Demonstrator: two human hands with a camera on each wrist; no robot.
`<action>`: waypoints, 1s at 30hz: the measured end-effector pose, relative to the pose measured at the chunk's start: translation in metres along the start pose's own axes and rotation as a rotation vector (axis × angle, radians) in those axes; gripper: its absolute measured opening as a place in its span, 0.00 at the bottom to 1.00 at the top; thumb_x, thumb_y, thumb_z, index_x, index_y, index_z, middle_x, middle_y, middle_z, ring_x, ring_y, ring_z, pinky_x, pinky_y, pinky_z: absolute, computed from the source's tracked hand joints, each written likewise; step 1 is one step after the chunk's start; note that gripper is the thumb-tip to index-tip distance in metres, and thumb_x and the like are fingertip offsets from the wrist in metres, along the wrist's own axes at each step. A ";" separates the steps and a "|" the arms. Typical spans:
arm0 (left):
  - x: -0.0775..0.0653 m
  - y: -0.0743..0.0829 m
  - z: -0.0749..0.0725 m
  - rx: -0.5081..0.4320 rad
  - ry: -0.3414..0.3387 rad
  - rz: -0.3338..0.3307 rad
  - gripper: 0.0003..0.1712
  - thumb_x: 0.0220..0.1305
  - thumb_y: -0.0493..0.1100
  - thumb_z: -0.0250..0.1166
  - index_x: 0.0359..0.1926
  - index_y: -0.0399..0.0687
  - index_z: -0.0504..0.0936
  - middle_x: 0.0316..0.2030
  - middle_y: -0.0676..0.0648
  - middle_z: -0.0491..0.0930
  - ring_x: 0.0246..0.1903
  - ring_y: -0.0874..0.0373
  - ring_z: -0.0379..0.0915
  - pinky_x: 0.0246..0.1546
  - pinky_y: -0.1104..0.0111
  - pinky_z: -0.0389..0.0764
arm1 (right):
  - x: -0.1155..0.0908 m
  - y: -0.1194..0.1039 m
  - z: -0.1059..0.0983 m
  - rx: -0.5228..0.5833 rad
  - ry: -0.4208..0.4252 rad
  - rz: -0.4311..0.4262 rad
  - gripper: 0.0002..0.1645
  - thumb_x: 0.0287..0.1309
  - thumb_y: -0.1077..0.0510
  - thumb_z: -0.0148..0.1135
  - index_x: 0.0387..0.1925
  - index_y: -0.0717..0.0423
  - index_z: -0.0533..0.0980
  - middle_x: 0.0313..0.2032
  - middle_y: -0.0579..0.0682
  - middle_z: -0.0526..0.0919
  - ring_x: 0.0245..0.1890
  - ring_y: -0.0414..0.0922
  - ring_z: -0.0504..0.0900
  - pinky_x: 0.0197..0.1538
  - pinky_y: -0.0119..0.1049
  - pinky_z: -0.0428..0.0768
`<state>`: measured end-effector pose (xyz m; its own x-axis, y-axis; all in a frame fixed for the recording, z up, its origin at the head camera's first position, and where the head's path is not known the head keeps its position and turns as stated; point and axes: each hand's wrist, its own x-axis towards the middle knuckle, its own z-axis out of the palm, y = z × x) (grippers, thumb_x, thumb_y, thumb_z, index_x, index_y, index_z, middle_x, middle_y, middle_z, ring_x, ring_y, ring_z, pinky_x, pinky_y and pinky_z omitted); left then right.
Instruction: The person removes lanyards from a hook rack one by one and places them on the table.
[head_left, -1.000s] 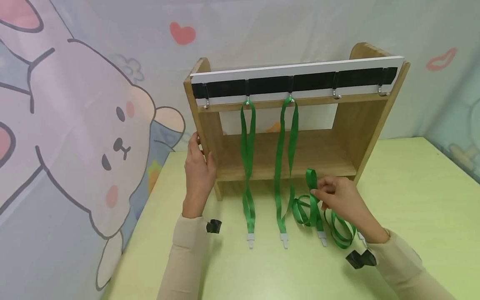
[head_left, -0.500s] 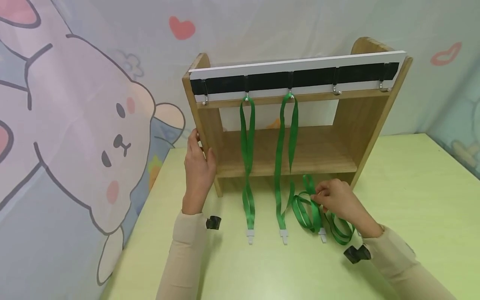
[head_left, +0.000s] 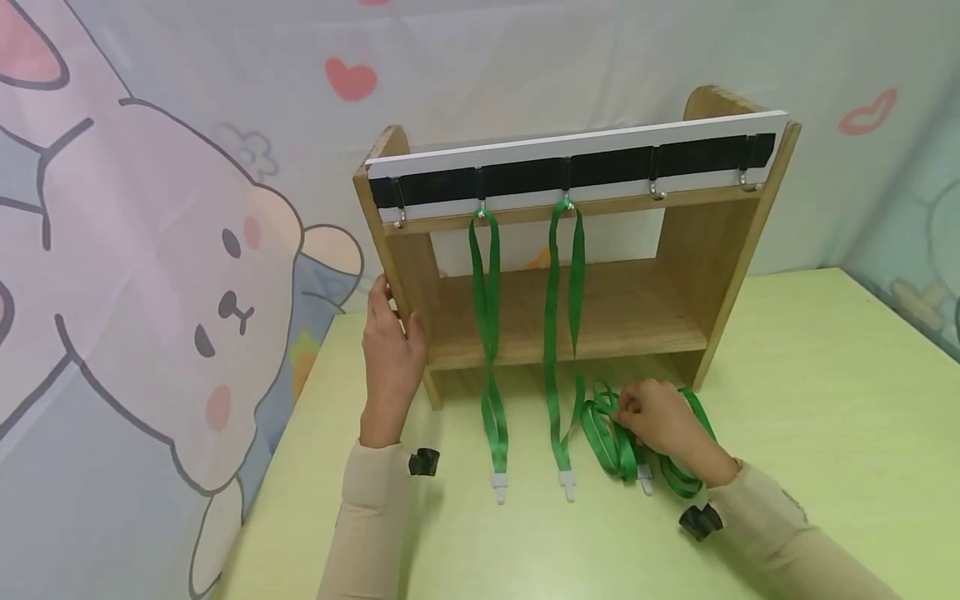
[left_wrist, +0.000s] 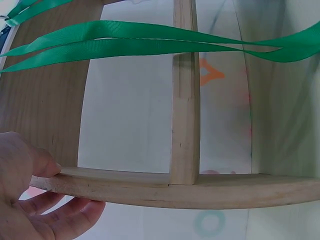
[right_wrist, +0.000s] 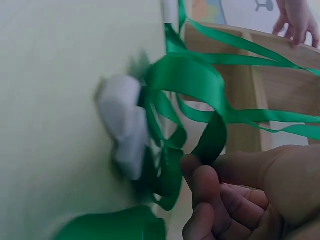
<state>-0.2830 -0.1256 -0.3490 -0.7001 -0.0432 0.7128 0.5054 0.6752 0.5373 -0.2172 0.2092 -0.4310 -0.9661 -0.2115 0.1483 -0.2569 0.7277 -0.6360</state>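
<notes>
My left hand [head_left: 392, 362] grips the left side panel of a small wooden shelf [head_left: 645, 304]; in the left wrist view the thumb lies inside the panel edge [left_wrist: 125, 190] and the fingers outside. Low before the shelf, my right hand [head_left: 660, 417] pinches the ribbon of a coiled green lanyard [head_left: 611, 450] between thumb and forefinger, as the right wrist view shows. Its white clip [right_wrist: 122, 122] is blurred there. Another coiled green lanyard [head_left: 678, 479] lies partly hidden under my right wrist. Two green lanyards, left [head_left: 491, 333] and right [head_left: 552, 333], hang from hooks.
A white rail with a black strip [head_left: 607, 171] crosses the shelf's top front and carries several metal hooks. The far-left hook [head_left: 401, 218] and the two right ones bear nothing. The pale green table [head_left: 525, 558] extends in front; a printed cloth [head_left: 225, 167] stands behind.
My right hand has moved down and slightly left, and the raised lanyard loop has sunk into the coil. My left hand stays on the shelf side. The head view has shifted slightly.
</notes>
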 end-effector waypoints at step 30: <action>0.000 0.000 0.001 0.017 -0.001 -0.007 0.33 0.69 0.27 0.58 0.70 0.30 0.56 0.61 0.26 0.68 0.57 0.31 0.73 0.51 0.44 0.80 | -0.001 0.004 -0.006 -0.154 0.024 0.029 0.06 0.61 0.61 0.65 0.31 0.58 0.85 0.19 0.43 0.79 0.14 0.40 0.70 0.19 0.36 0.70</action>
<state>-0.2832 -0.1246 -0.3492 -0.7038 -0.0472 0.7088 0.4920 0.6875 0.5342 -0.2170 0.2160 -0.4289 -0.9729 -0.1748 0.1512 -0.2286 0.8252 -0.5165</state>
